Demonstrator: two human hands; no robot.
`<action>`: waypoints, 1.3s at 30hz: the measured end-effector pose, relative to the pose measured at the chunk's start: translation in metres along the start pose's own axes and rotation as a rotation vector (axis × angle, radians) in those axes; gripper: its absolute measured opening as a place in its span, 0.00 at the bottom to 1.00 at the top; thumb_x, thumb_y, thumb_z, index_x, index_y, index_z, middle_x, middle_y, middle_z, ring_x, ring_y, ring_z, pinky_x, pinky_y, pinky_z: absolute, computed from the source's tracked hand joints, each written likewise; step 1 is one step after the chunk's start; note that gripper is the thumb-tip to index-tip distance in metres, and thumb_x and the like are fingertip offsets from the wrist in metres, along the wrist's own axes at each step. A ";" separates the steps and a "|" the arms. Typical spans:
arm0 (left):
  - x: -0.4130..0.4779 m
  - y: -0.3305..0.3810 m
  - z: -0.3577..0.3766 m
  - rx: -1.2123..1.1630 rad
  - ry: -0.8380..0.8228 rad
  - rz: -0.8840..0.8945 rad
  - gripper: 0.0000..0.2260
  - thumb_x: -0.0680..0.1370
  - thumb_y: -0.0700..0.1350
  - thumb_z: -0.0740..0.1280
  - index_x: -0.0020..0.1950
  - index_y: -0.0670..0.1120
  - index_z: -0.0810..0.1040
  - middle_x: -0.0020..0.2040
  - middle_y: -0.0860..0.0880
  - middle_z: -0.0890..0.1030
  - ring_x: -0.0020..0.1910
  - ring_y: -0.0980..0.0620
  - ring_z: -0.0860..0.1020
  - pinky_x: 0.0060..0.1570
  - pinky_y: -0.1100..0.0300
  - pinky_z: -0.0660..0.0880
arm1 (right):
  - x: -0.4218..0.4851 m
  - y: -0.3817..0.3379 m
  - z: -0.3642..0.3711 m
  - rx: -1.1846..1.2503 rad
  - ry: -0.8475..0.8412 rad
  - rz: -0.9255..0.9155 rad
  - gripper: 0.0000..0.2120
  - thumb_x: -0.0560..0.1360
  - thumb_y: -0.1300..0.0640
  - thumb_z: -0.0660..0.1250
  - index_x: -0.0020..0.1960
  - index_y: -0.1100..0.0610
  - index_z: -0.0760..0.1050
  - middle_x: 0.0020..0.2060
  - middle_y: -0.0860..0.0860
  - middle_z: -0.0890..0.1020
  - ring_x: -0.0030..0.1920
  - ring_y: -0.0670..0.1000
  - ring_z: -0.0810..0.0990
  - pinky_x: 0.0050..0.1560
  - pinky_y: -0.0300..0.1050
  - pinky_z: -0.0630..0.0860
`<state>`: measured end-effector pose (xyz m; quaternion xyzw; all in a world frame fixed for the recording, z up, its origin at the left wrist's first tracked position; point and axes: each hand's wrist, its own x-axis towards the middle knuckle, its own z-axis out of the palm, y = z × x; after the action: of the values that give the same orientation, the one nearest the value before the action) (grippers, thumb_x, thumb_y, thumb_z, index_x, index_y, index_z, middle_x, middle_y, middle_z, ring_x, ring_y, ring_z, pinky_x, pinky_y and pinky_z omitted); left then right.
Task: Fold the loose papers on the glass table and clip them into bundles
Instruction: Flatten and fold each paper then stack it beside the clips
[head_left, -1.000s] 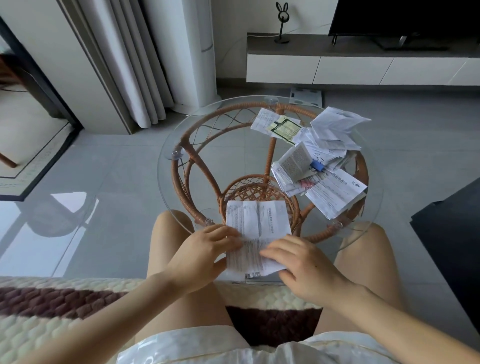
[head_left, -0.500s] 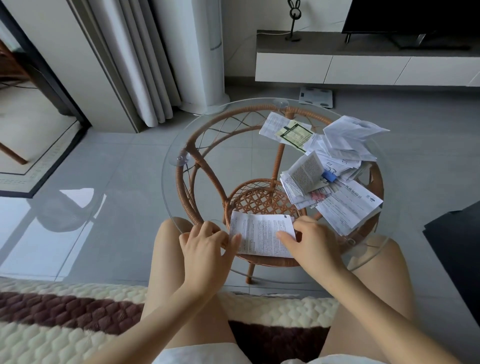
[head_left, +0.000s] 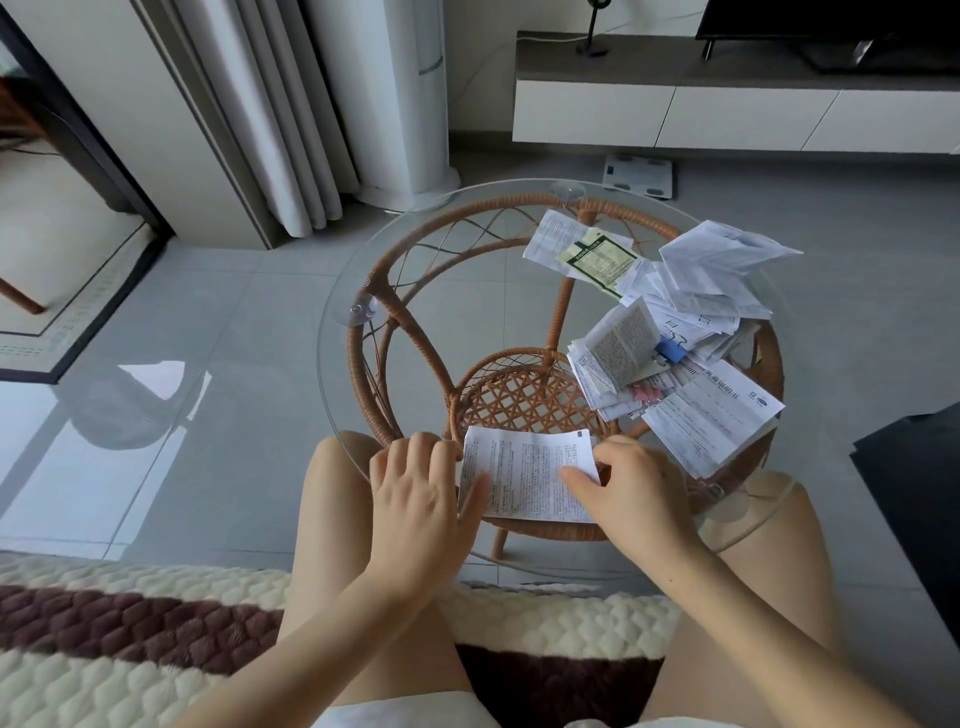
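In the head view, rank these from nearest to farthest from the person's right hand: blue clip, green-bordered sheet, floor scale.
1. blue clip, right of centre on the glass table.
2. green-bordered sheet, toward its far edge.
3. floor scale, beyond the table.
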<state>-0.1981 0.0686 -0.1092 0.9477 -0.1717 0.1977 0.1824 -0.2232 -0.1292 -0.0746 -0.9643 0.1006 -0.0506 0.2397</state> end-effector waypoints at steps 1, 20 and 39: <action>0.003 0.000 -0.001 0.006 -0.001 0.068 0.11 0.76 0.51 0.60 0.47 0.44 0.76 0.46 0.47 0.76 0.46 0.46 0.73 0.49 0.53 0.66 | 0.000 0.000 0.000 0.004 -0.001 0.005 0.16 0.72 0.51 0.71 0.32 0.62 0.76 0.33 0.51 0.78 0.32 0.53 0.75 0.30 0.45 0.68; 0.014 0.002 -0.002 -0.073 -0.382 0.412 0.23 0.69 0.33 0.63 0.63 0.42 0.78 0.68 0.40 0.73 0.68 0.41 0.71 0.57 0.48 0.77 | -0.021 -0.023 0.011 -0.247 0.206 -0.087 0.30 0.68 0.46 0.69 0.65 0.60 0.72 0.56 0.58 0.78 0.53 0.60 0.78 0.48 0.54 0.77; 0.024 -0.024 -0.005 -0.067 -0.486 0.525 0.21 0.81 0.49 0.51 0.74 0.52 0.66 0.75 0.48 0.63 0.74 0.49 0.61 0.71 0.53 0.60 | -0.049 0.022 0.015 -0.135 0.215 -0.076 0.26 0.70 0.59 0.67 0.67 0.47 0.73 0.66 0.61 0.72 0.66 0.62 0.72 0.63 0.71 0.64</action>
<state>-0.1697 0.0855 -0.1013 0.8843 -0.4538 0.0011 0.1100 -0.2722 -0.1308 -0.1007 -0.9703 0.0923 -0.1560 0.1602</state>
